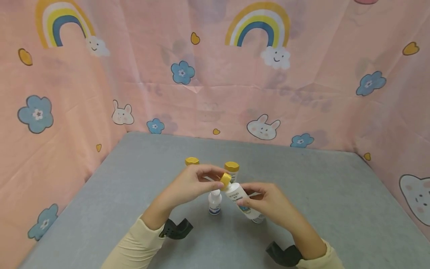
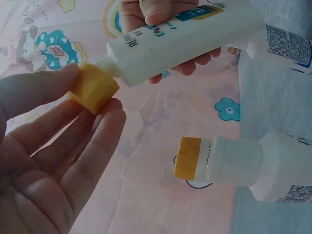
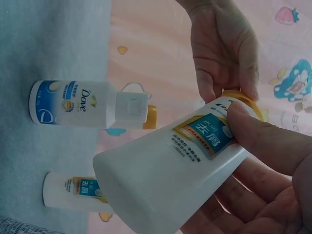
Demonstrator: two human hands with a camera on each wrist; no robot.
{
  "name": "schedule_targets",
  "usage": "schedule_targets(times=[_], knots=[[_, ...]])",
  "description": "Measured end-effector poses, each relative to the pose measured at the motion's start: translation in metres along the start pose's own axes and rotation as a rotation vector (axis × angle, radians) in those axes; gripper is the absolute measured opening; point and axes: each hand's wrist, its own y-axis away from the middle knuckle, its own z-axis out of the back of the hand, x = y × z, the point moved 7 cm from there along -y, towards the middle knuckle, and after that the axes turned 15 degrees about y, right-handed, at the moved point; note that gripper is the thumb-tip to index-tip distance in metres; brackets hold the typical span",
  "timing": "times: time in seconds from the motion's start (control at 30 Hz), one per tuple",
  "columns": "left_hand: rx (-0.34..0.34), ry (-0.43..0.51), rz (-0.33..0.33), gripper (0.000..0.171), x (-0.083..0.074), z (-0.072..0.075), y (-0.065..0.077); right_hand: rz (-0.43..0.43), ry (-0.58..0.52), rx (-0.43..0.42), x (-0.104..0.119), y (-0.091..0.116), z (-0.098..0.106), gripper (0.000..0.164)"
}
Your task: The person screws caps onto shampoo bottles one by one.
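Note:
My right hand (image 1: 268, 201) grips a white shampoo bottle (image 3: 161, 170) round its body, thumb on the front label. The bottle leans, its top toward my left hand (image 1: 191, 181). Between thumb and fingertips, that left hand pinches the yellow cap (image 2: 93, 88) at the bottle's neck. A strip of pale neck shows between cap and shoulder in the left wrist view. Close below the hands stands a small white Dove bottle (image 1: 214, 203) with a white cap, its blue-based front label showing in the right wrist view.
Behind the hands stand two bottles with yellow caps, one at the left (image 1: 192, 161) and one at the right (image 1: 231, 167). Another bottle (image 1: 258, 219) is mostly hidden behind the held one. Pink printed cloth (image 1: 208, 101) walls in the grey table (image 1: 151, 149).

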Motion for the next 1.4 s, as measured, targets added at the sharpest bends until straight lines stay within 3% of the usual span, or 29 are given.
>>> schedule_targets(times=[0.27,0.67,0.83,1.03,1.17,1.4], knots=[[0.006,-0.039,0.004,0.031,-0.001,-0.006,0.0,-0.012,0.002,0.035,0.001,0.001,-0.004,0.039],[0.022,-0.12,-0.062,0.027,-0.006,-0.013,0.0,0.037,0.017,0.05,0.0,0.001,-0.003,0.038],[0.066,-0.138,-0.115,0.029,-0.009,-0.016,0.001,0.046,0.01,0.055,0.0,0.001,-0.002,0.038],[0.061,-0.122,-0.119,0.04,-0.01,-0.016,0.001,0.052,-0.011,0.056,0.0,0.001,-0.001,0.039],[0.032,-0.122,-0.118,0.032,-0.01,-0.014,0.001,0.043,-0.017,0.058,0.0,0.002,-0.001,0.039],[0.056,-0.096,-0.134,0.026,-0.01,-0.016,0.001,0.039,-0.029,0.069,-0.001,0.002,0.0,0.041]])
